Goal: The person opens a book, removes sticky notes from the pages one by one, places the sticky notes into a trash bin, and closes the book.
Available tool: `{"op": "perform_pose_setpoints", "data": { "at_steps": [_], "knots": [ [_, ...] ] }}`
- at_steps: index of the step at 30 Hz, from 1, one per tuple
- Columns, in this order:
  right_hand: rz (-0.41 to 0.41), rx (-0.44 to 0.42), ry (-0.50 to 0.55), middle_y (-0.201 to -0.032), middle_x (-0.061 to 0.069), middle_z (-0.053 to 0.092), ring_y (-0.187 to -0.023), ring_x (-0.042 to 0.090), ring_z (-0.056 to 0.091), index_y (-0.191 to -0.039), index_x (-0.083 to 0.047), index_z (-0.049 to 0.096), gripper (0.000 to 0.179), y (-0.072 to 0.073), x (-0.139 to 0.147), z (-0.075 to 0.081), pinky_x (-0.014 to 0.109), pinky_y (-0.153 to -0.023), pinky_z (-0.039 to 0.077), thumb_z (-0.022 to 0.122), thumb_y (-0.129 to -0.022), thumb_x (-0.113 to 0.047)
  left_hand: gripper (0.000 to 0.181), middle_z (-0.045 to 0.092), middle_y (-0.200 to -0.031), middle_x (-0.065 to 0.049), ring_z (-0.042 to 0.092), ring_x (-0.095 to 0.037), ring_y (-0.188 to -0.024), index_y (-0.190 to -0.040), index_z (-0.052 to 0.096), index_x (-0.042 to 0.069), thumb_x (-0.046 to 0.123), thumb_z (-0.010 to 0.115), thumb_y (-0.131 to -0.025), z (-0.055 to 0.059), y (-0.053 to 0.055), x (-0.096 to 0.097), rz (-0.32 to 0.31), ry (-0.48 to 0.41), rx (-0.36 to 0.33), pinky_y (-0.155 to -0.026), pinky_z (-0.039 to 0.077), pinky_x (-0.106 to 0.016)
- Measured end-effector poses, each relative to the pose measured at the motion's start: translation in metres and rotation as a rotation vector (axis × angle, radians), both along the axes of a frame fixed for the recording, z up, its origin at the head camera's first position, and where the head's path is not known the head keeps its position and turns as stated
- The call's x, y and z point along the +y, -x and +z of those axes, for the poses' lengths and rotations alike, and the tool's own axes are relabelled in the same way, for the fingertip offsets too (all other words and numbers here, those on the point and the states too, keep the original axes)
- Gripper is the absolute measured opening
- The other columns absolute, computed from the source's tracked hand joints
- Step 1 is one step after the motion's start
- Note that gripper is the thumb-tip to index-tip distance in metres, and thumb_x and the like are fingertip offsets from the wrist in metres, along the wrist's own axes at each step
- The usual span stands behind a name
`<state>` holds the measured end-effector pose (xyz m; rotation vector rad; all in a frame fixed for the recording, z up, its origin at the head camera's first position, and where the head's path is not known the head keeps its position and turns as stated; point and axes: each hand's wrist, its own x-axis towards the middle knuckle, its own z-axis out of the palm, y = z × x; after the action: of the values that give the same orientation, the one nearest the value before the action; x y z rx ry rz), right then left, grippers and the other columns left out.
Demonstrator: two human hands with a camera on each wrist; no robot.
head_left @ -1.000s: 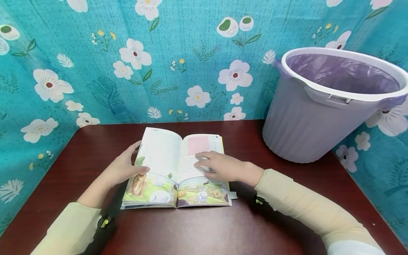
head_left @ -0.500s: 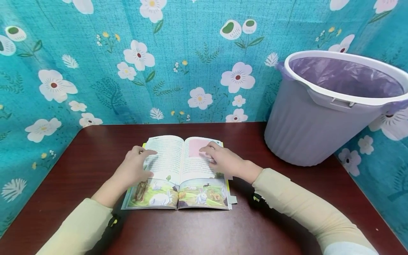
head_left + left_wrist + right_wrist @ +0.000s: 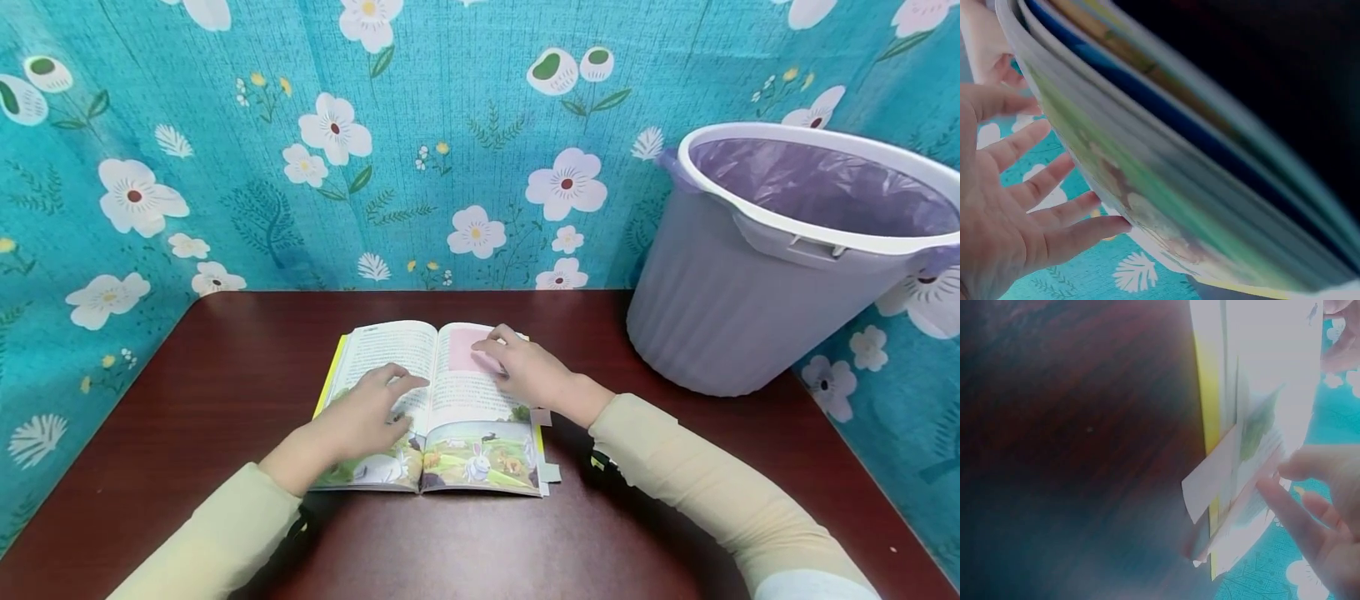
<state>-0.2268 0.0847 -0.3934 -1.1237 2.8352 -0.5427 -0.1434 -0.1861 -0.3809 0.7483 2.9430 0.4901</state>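
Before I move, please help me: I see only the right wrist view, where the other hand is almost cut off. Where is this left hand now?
Observer: In the head view, the left hand is over the left page of the open book, near the middle fold.
Operator: Thank you. The page is too bright in my view. What is on its upper part, at the right hand?
Observer: A pink square of paper lies on the upper half of the right page.
Operator: And does anything else stand on the table?
Observer: Yes, a grey bin with a purple liner, to the right of the book.
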Motion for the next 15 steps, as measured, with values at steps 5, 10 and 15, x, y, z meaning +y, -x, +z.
{"op": "perform_pose_setpoints", "data": {
  "at_steps": [5,10,15],
  "knots": [
    [-0.008,-0.002,0.008,-0.135,0.012,0.05,-0.068,0.017,0.056,-0.141,-0.008,0.06,0.054,0.003,0.001,0.001,0.026,-0.065,0.048,0.074,-0.09,0.001,0.063,0.052,-0.138,-0.02,0.052,-0.038,-0.126,-0.143,0.059,0.01,0.031,0.081,-0.088,0.003,-0.001,0.007,0.019,-0.004,-0.045,-0.101,0.048,-0.052],
    [0.02,-0.008,0.05,-0.129,0.013,0.054,-0.066,0.015,0.054,-0.129,-0.007,0.068,0.037,0.007,0.002,0.0,0.027,-0.066,0.048,0.07,-0.093,-0.002,0.08,0.036,-0.155,-0.026,0.035,-0.051,-0.141,-0.152,0.051,0.017,0.043,0.084,-0.084,0.002,-0.005,0.013,0.046,-0.025,-0.16,-0.096,0.048,-0.065],
    [0.044,0.038,0.074,-0.118,0.012,0.062,-0.083,0.018,0.066,-0.114,-0.006,0.074,0.017,0.009,0.002,-0.001,0.029,-0.077,0.057,0.068,-0.098,-0.006,0.083,0.022,-0.168,-0.013,0.005,-0.063,-0.146,-0.156,0.045,0.032,0.051,0.081,-0.084,0.004,-0.005,0.02,0.05,0.022,-0.27,-0.087,0.029,-0.089]
  ]
}}
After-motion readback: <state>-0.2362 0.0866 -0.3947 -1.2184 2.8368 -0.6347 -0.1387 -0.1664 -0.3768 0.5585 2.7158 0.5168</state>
